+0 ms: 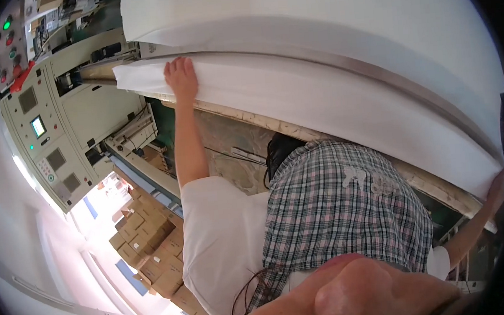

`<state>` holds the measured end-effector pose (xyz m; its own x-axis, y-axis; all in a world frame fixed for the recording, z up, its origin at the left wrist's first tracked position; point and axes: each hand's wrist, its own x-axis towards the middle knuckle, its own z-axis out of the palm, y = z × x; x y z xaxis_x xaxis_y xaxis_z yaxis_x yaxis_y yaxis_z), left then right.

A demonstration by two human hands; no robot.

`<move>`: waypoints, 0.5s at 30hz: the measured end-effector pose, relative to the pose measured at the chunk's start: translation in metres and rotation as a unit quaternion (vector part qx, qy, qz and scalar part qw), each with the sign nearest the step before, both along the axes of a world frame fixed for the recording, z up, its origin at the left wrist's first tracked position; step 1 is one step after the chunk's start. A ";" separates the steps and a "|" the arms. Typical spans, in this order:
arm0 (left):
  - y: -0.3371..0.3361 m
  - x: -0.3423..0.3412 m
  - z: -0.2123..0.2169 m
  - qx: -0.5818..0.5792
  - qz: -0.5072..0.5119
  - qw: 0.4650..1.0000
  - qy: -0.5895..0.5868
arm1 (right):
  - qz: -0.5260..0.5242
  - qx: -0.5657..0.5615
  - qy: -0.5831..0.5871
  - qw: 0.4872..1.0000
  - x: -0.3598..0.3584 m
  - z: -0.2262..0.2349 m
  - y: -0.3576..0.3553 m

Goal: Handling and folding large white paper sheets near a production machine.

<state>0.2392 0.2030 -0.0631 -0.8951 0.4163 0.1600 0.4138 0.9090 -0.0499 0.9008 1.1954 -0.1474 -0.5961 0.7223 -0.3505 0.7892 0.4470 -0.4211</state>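
A long white sheet-covered roll (294,95) stretches across in front of me, from a squared end at the left to the far right. On its upper side near the left end lies my left hand (181,79), palm down, with the fingers reaching over the white material. It presses on the surface and is not wrapped round anything. At the far right my right hand (495,184) touches the other end of the roll; its fingers are hidden in shadow at the picture's edge. Behind the roll, a broad white sheet (323,10) rises above a grey metal bar (376,75).
A worn pale beam (255,117) runs below the roll, close to my checked apron (338,204). Left stands a machine cabinet (83,117) with a small screen; above it is a control panel (4,52) with lit buttons. Stacked cardboard boxes (159,259) stand at lower left.
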 end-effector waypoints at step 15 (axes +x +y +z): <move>-0.042 -0.086 0.051 0.056 -0.099 0.986 -0.126 | 0.100 0.004 -0.060 0.993 -0.251 0.013 -0.224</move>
